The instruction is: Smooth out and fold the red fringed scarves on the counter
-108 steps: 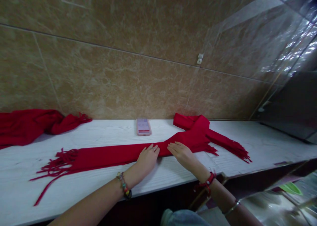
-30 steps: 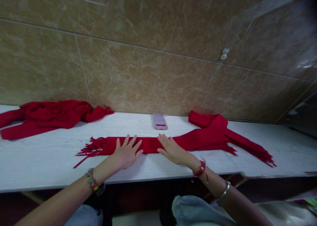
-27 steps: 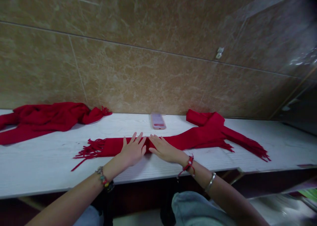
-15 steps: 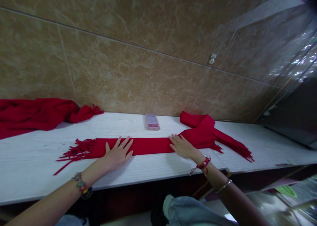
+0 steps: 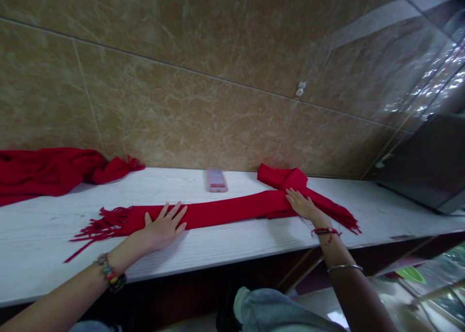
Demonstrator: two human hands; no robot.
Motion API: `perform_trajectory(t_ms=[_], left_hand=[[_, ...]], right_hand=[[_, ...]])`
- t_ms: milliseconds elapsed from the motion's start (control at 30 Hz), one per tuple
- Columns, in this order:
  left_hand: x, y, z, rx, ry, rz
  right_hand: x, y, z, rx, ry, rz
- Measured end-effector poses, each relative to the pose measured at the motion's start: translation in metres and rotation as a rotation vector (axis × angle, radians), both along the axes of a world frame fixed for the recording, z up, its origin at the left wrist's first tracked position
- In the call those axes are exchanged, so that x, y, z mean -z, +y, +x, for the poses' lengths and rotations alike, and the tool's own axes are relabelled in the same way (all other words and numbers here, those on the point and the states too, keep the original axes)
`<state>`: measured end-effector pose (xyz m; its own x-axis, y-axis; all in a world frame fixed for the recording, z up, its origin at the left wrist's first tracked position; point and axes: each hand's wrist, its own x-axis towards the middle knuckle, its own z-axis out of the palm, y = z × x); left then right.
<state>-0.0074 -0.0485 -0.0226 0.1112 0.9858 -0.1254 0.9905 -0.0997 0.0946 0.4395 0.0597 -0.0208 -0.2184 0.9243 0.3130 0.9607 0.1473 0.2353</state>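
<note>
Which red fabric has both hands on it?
The long flat strip in the middle: left hand and right hand rest on it, while neither touches the bunched cloth at far left.

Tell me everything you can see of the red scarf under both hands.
The red scarf looks like woven fabric. It lies flat lengthwise along the white table, with a tangled fringe at its left end. The left hand rests spread near that end, the right hand toward the other. Whether the folded red cloth at its right is the same piece is unclear.
</note>
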Motion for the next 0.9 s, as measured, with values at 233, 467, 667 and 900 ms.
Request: perform_trajectory(t_ms=[233, 467, 667, 900], left_hand=[[-0.025, 0.006, 0.016, 0.121, 0.005, -0.142], [-0.034, 0.028, 0.027, 0.207, 0.040, -0.156], [-0.032, 0.040, 0.030, 0.227, 0.022, -0.150], [-0.039, 0.054, 0.042, 0.418, -0.019, -0.123]], right_hand=[[-0.027, -0.033, -0.107, -0.458, 0.140, 0.030], [-0.014, -0.084, -0.188, -0.847, 0.046, -0.090], [-0.011, -0.084, -0.195, -0.838, -0.131, -0.012], [0.000, -0.066, -0.191, -0.973, -0.184, 0.040]])
